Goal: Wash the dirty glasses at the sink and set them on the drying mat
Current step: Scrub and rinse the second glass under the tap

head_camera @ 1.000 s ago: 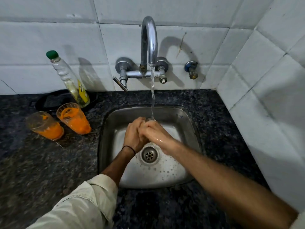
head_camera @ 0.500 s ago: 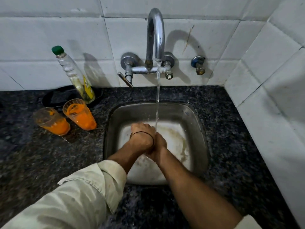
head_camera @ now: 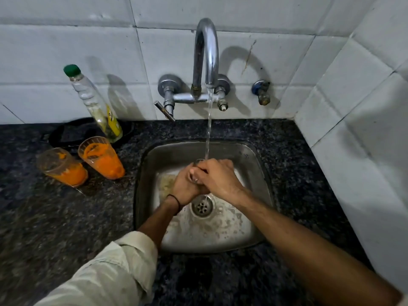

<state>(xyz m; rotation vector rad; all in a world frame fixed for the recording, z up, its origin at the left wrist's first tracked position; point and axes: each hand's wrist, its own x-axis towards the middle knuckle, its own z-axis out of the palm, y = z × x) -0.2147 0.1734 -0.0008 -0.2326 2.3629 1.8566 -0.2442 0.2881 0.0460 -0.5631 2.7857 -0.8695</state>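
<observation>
White tiled walls (head_camera: 66, 40), dark speckled countertop (head_camera: 55, 217)

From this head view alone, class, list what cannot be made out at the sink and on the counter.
All in the head view:
- Glass: mostly covered by the left hand and right hand; its cleanliness cannot be judged.
- Dark object: partly hidden by the bottle and orange-stained glasses; what it is cannot be told.
- Bottle label: too small to read.
</observation>
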